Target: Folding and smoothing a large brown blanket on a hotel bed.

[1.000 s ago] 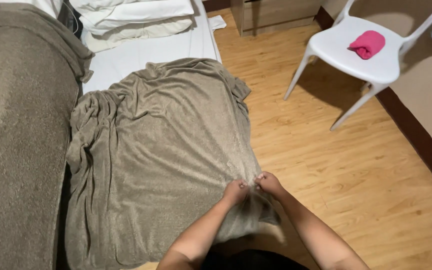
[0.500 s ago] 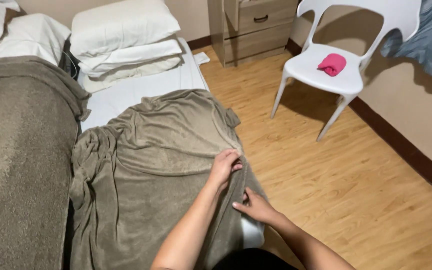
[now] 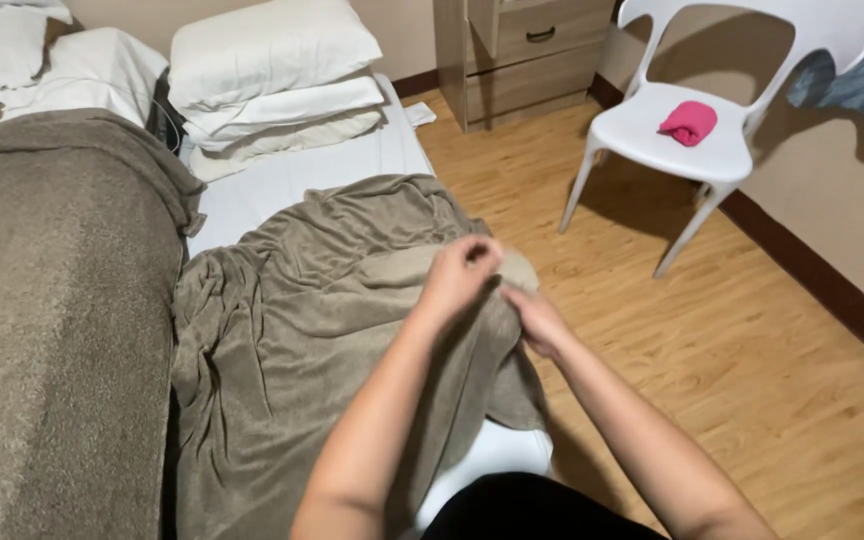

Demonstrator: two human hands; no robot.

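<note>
The left hand [image 3: 460, 268] is clenched on a raised edge of the grey-brown blanket [image 3: 292, 330], fingers curled over the cloth and lifting it clear of the bed [image 3: 282, 180]. The right hand [image 3: 537, 320] grips the same edge just beside it, lower and toward the floor side, fingers closed on the fabric. The two hands are near each other but apart. The blanket lies rumpled across the near half of the white mattress, one fold hanging from the hands over the bed's side. To the left, a second, darker blanket [image 3: 52, 320] covers the neighbouring bed. Stacked white pillows [image 3: 272, 70] rest at the head of the bed. A wooden drawer unit [image 3: 522, 55] stands against the wall beyond. A white plastic chair [image 3: 712, 140] stands on the wood floor [image 3: 752, 360], well apart from the hands, with a folded pink cloth [image 3: 689, 121] on its seat.
</note>
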